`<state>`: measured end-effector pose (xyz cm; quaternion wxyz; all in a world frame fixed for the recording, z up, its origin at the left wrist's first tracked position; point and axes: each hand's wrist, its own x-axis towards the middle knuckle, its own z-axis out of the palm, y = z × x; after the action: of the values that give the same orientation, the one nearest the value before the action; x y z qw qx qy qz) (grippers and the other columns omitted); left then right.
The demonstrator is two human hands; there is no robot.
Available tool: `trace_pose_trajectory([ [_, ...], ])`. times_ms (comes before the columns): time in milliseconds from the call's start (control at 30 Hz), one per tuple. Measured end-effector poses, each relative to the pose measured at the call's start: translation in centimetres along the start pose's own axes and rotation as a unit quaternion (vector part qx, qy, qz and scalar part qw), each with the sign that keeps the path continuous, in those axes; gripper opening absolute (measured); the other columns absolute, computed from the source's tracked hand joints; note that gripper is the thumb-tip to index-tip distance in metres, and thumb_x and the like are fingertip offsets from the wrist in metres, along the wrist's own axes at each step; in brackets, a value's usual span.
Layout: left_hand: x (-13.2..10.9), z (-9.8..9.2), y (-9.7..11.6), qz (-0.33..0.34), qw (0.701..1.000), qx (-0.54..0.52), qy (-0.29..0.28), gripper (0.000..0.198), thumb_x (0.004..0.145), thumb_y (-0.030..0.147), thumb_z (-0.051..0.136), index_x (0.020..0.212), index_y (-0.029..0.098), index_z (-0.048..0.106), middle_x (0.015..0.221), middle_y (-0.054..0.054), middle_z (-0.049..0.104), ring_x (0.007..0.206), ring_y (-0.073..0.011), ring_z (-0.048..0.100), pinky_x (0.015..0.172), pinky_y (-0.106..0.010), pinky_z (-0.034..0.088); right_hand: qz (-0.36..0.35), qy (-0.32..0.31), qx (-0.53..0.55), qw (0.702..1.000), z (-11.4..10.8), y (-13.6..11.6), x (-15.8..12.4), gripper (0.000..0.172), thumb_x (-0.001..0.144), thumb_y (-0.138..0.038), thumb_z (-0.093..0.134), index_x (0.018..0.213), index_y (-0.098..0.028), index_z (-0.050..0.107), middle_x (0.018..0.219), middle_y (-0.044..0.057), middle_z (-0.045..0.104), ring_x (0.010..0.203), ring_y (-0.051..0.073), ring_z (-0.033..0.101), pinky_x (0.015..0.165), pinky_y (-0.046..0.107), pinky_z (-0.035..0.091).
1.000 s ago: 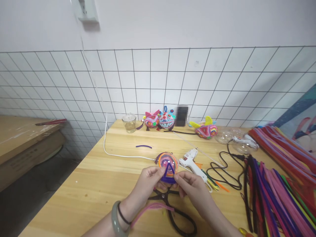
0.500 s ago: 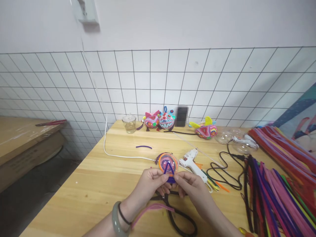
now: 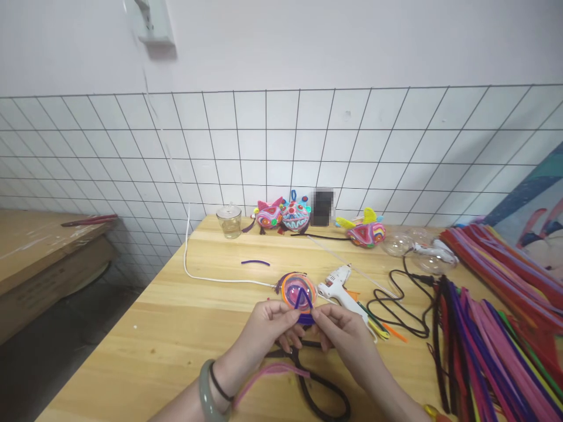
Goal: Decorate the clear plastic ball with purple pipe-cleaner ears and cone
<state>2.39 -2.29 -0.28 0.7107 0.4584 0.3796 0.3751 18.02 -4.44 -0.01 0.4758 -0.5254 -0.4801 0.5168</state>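
**Bent purple fuzzy strip [image 3: 301, 291] pinched from both sides**

The left hand [image 3: 269, 329] has a narrow grip, thumb and forefinger pressed together on the left side of the strip, its other fingers curled loosely underneath. The right hand [image 3: 345, 329] mirrors it, its grip equally narrow on the strip's right side, with the remaining fingers bent below. Between the two thumbs the strip rises to a pointed peak, above the wooden table [image 3: 185, 334] near its front.

Just beyond the peak sits a round, clear-domed piece with orange and pink rings [image 3: 294, 285]; the strip overlaps it in view, and whether the two touch I cannot tell. A pair of black scissors with large loop handles [image 3: 296, 358] lies below the hands, partly covered by them. A curved pink fuzzy strip [image 3: 277, 368] lies beside the left forearm, which wears a pale green smooth bangle [image 3: 206, 390]. Near the right hand, on its far side, a white glue gun [image 3: 343, 295] rests on its side. A short purple strip [image 3: 255, 262] lies farther back, to the left.
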Motion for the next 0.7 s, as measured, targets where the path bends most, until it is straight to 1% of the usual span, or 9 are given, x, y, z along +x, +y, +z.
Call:
trace_pose_trajectory([
  [67,-0.04,0.02,0.01,0.005,1.000,0.007,0.006,0.036,0.065,0.045,0.069,0.064,0.010,0.062,0.051,-0.004,0.065,0.040,-0.0092,0.057,0.038,-0.016,0.041,0.002,-0.001,0.005,1.000,-0.14,0.00,0.01,0.046,0.065,-0.059,0.064,0.053,-0.015,0.058,0.041,-0.003,0.052,0.033,0.006,0.041,0.037,0.019,0.031],
  [133,-0.01,-0.02,-0.03,0.008,1.000,0.007,0.016,0.035,0.066,0.045,0.068,0.063,0.011,0.061,0.051,-0.004,0.065,0.039,-0.0090,0.056,0.038,-0.016,0.041,0.010,0.004,0.034,0.999,-0.35,0.12,0.08,0.045,0.068,-0.057,0.062,0.055,-0.015,0.059,0.042,-0.003,0.053,0.034,0.006,0.043,0.037,0.018,0.032],
  [267,0.09,-0.13,-0.12,0.004,0.999,-0.002,0.036,0.035,0.064,0.045,0.070,0.061,0.011,0.060,0.054,-0.005,0.067,0.040,-0.0094,0.057,0.038,-0.016,0.040,0.034,0.017,0.102,0.994,-0.58,0.24,0.25,0.041,0.068,-0.056,0.063,0.066,-0.015,0.062,0.053,0.000,0.061,0.035,0.007,0.046,0.037,0.019,0.034],
  [367,0.06,-0.12,-0.16,0.009,0.999,-0.006,0.030,0.035,0.064,0.045,0.070,0.062,0.011,0.060,0.052,-0.005,0.066,0.039,-0.0087,0.056,0.039,-0.016,0.041,0.026,0.003,0.066,0.997,-0.34,-0.08,0.13,0.043,0.068,-0.056,0.064,0.061,-0.014,0.061,0.050,-0.001,0.059,0.033,0.006,0.044,0.036,0.018,0.031],
  [467,0.04,-0.07,-0.23,0.016,1.000,0.000,0.012,0.036,0.064,0.046,0.070,0.063,0.011,0.061,0.053,-0.005,0.066,0.040,-0.0092,0.056,0.040,-0.017,0.042,0.010,-0.021,0.029,0.999,0.01,-0.48,-0.13,0.043,0.066,-0.055,0.066,0.058,-0.014,0.060,0.046,-0.003,0.055,0.034,0.005,0.043,0.037,0.018,0.030],
  [600,0.20,-0.09,-0.24,0.014,1.000,-0.010,0.000,0.041,0.068,0.051,0.064,0.066,0.010,0.062,0.058,-0.007,0.067,0.045,-0.0124,0.060,0.041,-0.019,0.043,0.009,-0.014,0.023,1.000,0.10,-0.50,-0.22,0.044,0.064,-0.058,0.065,0.056,-0.015,0.057,0.043,-0.004,0.052,0.034,0.006,0.041,0.037,0.019,0.030],
  [700,0.37,-0.22,-0.18,0.015,1.000,-0.012,0.016,0.045,0.071,0.056,0.058,0.067,0.011,0.061,0.052,-0.005,0.064,0.042,-0.0123,0.058,0.040,-0.019,0.041,0.010,-0.006,0.013,1.000,0.10,-0.31,-0.18,0.045,0.062,-0.059,0.065,0.056,-0.016,0.055,0.045,-0.003,0.054,0.035,0.006,0.041,0.038,0.019,0.030],
])
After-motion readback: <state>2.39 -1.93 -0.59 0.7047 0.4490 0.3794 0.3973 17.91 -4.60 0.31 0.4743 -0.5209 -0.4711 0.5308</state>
